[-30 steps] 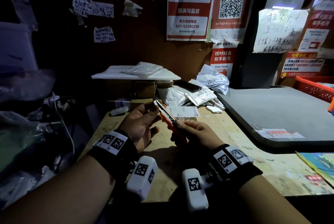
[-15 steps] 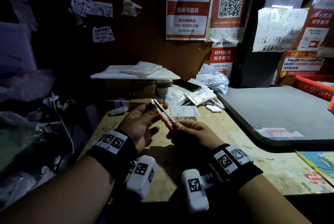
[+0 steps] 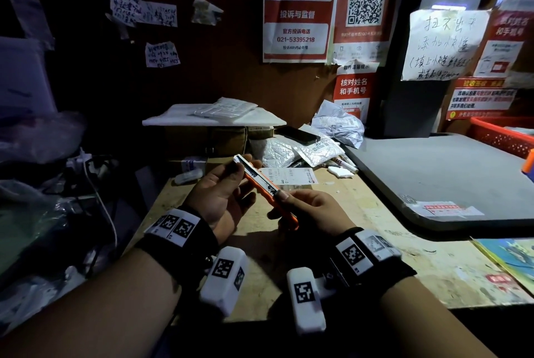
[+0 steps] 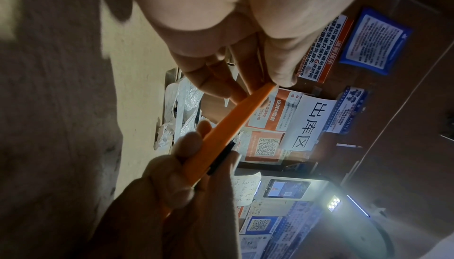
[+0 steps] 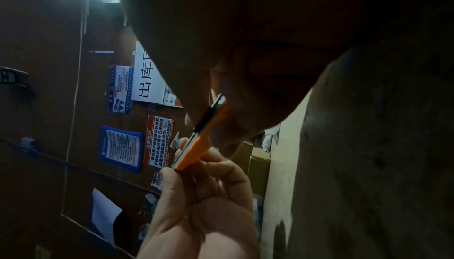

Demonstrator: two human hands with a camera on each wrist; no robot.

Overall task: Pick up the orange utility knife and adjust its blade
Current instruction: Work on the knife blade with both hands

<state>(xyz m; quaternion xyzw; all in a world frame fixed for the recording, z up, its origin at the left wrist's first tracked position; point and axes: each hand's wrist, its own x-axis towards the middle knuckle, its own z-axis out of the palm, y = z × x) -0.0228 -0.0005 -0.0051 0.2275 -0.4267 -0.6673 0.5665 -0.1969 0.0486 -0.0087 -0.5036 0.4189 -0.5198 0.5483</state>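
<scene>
Both hands hold an orange utility knife [image 3: 264, 182] above a cluttered bench [image 3: 404, 265].
Left hand [image 3: 222, 192] pinches its tip; right hand [image 3: 310, 208] grips the handle, thumb on the slider.

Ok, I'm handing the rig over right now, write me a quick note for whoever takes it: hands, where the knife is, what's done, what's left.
Left hand: pinches the far tip of the orange utility knife between thumb and fingers.
Right hand: grips the knife's near end, thumb lying on the black slider.
Knife: held in the air between both hands above the wooden table, tip pointing away and to the left.
Done: the pick-up.
Left: the blade adjustment. How far the blade is out cannot be told, as the left fingers cover the tip. Mind those fingers if you push the slider forward.
</scene>
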